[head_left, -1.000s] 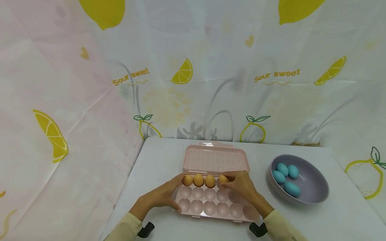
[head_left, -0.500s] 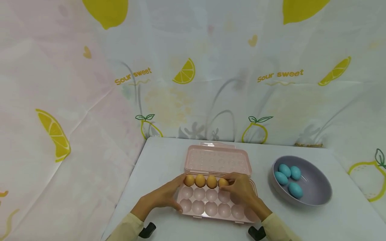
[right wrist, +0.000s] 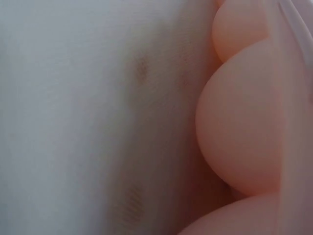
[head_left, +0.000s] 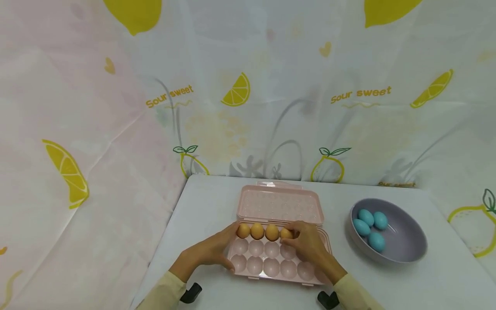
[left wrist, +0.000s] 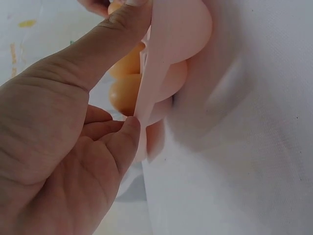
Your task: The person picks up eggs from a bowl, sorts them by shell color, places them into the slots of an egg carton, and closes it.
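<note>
A pink egg carton [head_left: 279, 280] lies with its lid [head_left: 280, 202] folded back. Along the row by the hinge sit three yellow-brown eggs [head_left: 257, 231]. The left hand [head_left: 209, 250] grips the carton's left end, thumb at the near corner, fingers at the far one. The left wrist view shows that hand [left wrist: 63, 132] on the rim, with rounded cup undersides beyond. At the fourth cup of the hinge row, the right hand [head_left: 310, 243] pinches another yellow-brown egg [head_left: 286, 233] between thumb and fingers. Only the carton's cup undersides [right wrist: 239, 117] and the tabletop show in the right wrist view.
To the carton's right stands a grey-purple bowl [head_left: 404, 241] with several blue eggs [head_left: 376, 242] gathered at its left side. A lemon-print cloth [head_left: 286, 129] hangs behind and beside the white table [head_left: 209, 198].
The right hand's egg has shifted slightly down and left into line with the row. In the bowl the nearest blue egg has rolled a little. The left hand stays on the carton.
</note>
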Demonstrator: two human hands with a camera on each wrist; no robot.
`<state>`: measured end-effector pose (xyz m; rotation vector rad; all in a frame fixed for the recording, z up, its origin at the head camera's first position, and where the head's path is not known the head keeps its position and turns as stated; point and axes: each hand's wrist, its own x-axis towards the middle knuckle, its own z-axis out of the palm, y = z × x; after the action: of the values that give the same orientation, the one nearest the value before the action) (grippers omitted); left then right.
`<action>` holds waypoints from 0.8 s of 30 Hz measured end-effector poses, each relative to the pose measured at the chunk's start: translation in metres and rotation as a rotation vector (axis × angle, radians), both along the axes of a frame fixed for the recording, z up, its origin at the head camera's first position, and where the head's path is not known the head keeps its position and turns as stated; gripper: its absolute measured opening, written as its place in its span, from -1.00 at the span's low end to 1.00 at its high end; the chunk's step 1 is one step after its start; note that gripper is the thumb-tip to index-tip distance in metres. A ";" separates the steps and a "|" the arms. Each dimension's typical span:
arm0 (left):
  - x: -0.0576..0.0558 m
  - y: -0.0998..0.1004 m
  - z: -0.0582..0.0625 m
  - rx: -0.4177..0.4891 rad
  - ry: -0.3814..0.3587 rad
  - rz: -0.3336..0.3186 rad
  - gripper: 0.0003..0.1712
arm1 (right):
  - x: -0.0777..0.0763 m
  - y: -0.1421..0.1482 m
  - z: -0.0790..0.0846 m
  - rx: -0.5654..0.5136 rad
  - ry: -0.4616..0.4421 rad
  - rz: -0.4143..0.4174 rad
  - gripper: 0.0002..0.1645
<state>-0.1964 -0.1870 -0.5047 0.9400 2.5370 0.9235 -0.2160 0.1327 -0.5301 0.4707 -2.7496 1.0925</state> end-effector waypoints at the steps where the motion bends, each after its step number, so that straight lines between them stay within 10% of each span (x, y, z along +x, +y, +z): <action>1: 0.000 0.000 0.000 0.002 -0.001 0.000 0.56 | 0.000 0.000 0.000 0.002 0.005 0.001 -0.52; 24: 0.002 -0.003 -0.004 0.019 -0.020 0.021 0.53 | -0.018 0.030 0.041 0.104 0.208 0.016 -0.50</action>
<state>-0.1946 -0.1898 -0.5086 0.9075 2.5303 0.9598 -0.2340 0.1628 -0.4889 0.5857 -2.6319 0.8539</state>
